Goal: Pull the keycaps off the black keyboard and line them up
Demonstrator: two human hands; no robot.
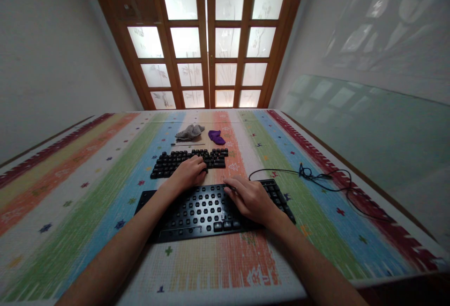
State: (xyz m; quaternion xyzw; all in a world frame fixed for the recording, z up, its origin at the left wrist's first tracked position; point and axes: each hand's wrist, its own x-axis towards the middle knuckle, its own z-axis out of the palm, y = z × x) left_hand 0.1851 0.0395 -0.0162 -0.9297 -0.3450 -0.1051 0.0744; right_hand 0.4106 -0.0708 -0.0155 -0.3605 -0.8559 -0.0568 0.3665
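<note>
A black keyboard (pixel 197 217) lies before me, most of its left and middle keycaps off and bare switch posts showing. Keys remain on its right end and partly along the bottom row. Beyond it, loose black keycaps (pixel 168 164) are laid out in rows. My left hand (pixel 191 171) reaches over the keyboard to the right part of these rows, fingers curled down together around a dark keycap, mostly hidden. My right hand (pixel 248 198) rests over the right half of the keyboard, fingers a little apart, touching or just above its upper area; nothing shows between them.
Behind the keycaps lie a grey cloth (pixel 190 132), a purple cloth (pixel 216 137) and a thin stick-like tool (pixel 188 144). The keyboard's black cable (pixel 326 175) runs loosely to the right across the striped tablecloth (pixel 105 193). Walls flank the table, with paned doors (pixel 207 62) behind.
</note>
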